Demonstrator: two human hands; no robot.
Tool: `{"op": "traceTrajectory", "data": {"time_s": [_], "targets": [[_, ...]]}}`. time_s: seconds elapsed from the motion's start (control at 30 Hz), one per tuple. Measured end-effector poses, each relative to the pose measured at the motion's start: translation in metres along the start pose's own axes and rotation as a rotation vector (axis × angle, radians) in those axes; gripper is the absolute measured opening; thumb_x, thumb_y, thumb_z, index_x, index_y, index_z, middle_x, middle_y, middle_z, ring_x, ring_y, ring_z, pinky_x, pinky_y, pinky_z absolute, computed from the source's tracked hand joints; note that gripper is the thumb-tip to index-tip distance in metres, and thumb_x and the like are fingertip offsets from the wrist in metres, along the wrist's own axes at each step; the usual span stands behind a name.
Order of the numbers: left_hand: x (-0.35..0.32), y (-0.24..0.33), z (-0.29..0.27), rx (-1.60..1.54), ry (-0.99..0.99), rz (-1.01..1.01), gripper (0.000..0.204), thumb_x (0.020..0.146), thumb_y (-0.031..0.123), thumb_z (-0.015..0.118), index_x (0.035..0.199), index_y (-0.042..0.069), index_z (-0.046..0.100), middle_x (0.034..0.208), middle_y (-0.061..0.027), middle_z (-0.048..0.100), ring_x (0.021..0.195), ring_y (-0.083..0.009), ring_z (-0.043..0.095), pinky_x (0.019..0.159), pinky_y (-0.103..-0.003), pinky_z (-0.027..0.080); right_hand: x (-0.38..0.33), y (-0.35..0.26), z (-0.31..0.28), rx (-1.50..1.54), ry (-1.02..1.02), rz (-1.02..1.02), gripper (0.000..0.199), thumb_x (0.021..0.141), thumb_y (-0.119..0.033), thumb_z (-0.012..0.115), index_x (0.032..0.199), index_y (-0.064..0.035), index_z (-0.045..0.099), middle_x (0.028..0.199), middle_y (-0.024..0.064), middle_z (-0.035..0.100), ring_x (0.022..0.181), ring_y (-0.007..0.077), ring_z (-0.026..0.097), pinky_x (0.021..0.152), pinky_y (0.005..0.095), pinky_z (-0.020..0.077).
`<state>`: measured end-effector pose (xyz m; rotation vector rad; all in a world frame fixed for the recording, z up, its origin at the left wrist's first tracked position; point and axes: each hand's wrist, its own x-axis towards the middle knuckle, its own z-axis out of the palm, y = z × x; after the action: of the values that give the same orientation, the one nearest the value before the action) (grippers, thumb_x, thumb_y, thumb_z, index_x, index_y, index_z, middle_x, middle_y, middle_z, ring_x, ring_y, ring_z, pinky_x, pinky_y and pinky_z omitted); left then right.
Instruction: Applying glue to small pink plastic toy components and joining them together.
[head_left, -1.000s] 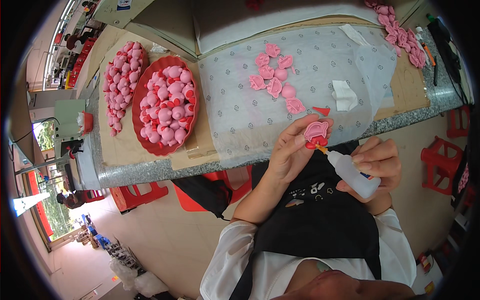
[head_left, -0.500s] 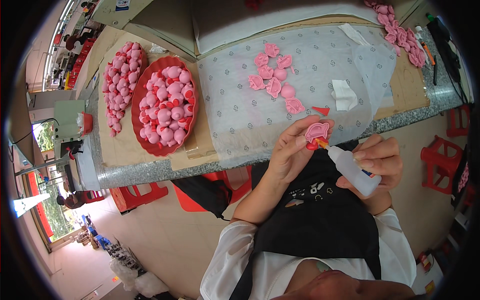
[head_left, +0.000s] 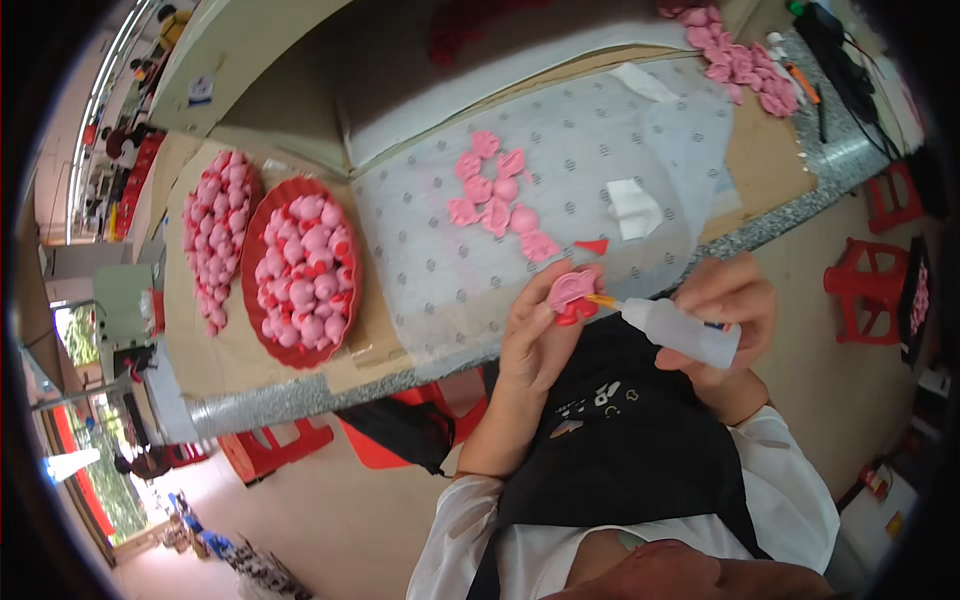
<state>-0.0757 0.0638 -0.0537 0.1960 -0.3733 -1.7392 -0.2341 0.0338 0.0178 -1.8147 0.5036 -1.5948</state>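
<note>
My left hand point(head_left: 535, 338) is closed on a small pink molded toy piece point(head_left: 573, 285) with a red part at its lower edge. In my right hand point(head_left: 738, 305) is a translucent white squeeze bottle point(head_left: 688, 332), tipped nearly level. Its yellow-orange nozzle point(head_left: 603, 300) points left at the pink piece, at or very close to its edge; whether it touches I cannot tell. Just beyond my left hand a red triangular piece point(head_left: 592, 246) lies on the printed paper sheet point(head_left: 420, 300). Several pink pieces point(head_left: 497, 215), some hollow, are grouped farther back on that sheet.
To the left stands a red scalloped bowl point(head_left: 290, 358) full of pink and red pieces, with another pink pile point(head_left: 218, 235) beside it. White tissue point(head_left: 632, 210) lies on the sheet. More pink pieces point(head_left: 740, 60) and pens point(head_left: 805, 85) are far right. Red stools point(head_left: 870, 290) stand beyond the table edge.
The whole view has shifted and turned a little. The bottle lies flatter, and its nozzle has moved from the red part toward the pink piece's right edge. Both holds are the same.
</note>
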Motion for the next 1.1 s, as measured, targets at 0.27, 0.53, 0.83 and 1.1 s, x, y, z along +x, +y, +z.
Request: {"op": "traceTrajectory", "data": {"time_s": [0.27, 0.53, 0.83, 1.1], "targets": [[-0.004, 0.013, -0.004, 0.038, 0.126, 0.104, 0.044, 0.075, 0.023, 0.054, 0.114, 0.005, 0.042, 0.111, -0.0182, 0.045, 0.101, -0.0273, 0.044, 0.09, -0.041, 0.03, 0.031, 0.054, -0.116, -0.124, 0.205, 0.527, 0.028, 0.069, 0.001, 0.052, 0.095, -0.0007, 0.042, 0.091, 0.0104, 0.049, 0.084, 0.018, 0.053, 0.059, 0.0244, 0.0478], [0.007, 0.008, 0.005, 0.094, 0.147, 0.078, 0.047, 0.075, 0.022, 0.055, 0.114, 0.003, 0.04, 0.112, -0.019, 0.044, 0.1, -0.0281, 0.045, 0.09, -0.04, 0.031, 0.053, 0.153, -0.195, -0.995, 0.053, 0.399, 0.029, 0.066, -0.01, 0.061, 0.092, -0.0041, 0.049, 0.088, 0.0123, 0.054, 0.083, 0.027, 0.053, 0.073, 0.033, 0.0401], [0.013, 0.007, 0.005, 0.025, 0.137, 0.01, 0.045, 0.076, 0.018, 0.053, 0.115, 0.002, 0.039, 0.113, -0.021, 0.043, 0.101, -0.0282, 0.044, 0.092, -0.037, 0.03, 0.057, 0.121, -0.184, -1.224, -0.181, 0.604, 0.028, 0.068, -0.013, 0.059, 0.094, -0.0037, 0.053, 0.088, 0.0108, 0.056, 0.085, 0.0258, 0.054, 0.075, 0.0313, 0.0408], [0.01, 0.001, 0.001, -0.087, 0.123, -0.092, 0.044, 0.077, 0.019, 0.052, 0.115, 0.002, 0.038, 0.114, -0.0211, 0.042, 0.101, -0.0262, 0.045, 0.091, -0.037, 0.032, 0.063, 0.13, -0.21, -0.913, -0.431, 0.601, 0.027, 0.066, -0.01, 0.062, 0.091, -0.0019, 0.055, 0.091, 0.0107, 0.055, 0.082, 0.0232, 0.053, 0.072, 0.0291, 0.0393]]}}
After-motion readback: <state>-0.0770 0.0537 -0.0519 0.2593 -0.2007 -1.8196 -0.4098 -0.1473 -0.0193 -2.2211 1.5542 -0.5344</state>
